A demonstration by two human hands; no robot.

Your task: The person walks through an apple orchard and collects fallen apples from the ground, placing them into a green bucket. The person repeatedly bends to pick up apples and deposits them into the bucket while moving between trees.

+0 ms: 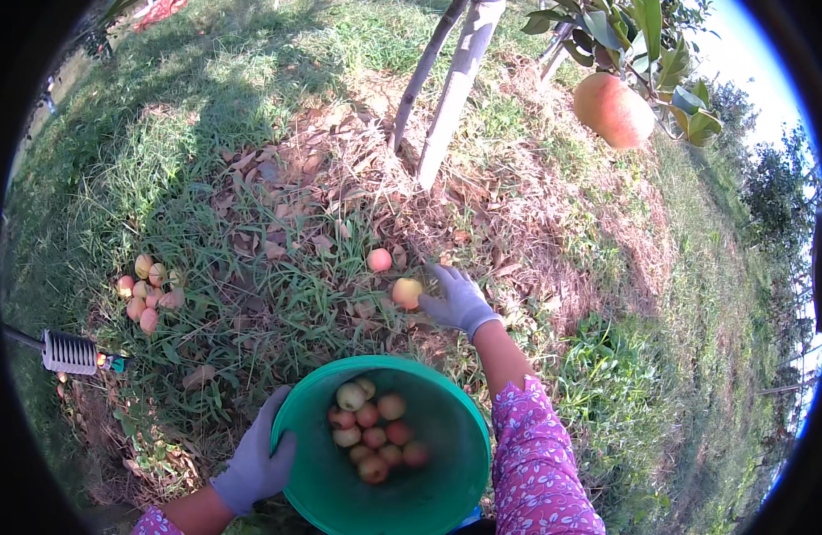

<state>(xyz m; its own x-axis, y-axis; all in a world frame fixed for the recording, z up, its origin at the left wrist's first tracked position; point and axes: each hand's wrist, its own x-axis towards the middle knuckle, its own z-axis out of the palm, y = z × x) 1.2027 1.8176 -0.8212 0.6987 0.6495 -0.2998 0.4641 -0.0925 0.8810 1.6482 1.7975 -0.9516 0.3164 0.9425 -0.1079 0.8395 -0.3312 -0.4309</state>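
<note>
Head view: nearest us, a wide round green plastic bucket (456, 401), mouth up. Our left hand, in a pale grey glove (255, 468), grasps its left rim. Small red and pale-yellow apples (374, 437) sit loose inside; load probably drags on that one-hand hold, so firm grip on the rim.

Just beyond the bucket: round yellow apple with an orange blush (406, 293), on the ground. Our right hand, pale grey glove too (460, 306), is at its right side, fingers spread, grasping nothing. Can't tell if the thumb touches. We judge the apple light, firm, smooth, a bit slippery, easily bruised; best hold is around its widest part, no squeezing.

In the way: grass blades and dry leaves (200, 377) around it. Small pinkish-red apple (379, 259) just past, to its left. Well off to our left, a cluster of yellow-pink apples (150, 292) in the grass. Farther: pale forked tree trunk (456, 94). Upper right, a large yellow-red fruit (614, 110) hangs under green leaves (687, 116), clear of our hand.
</note>
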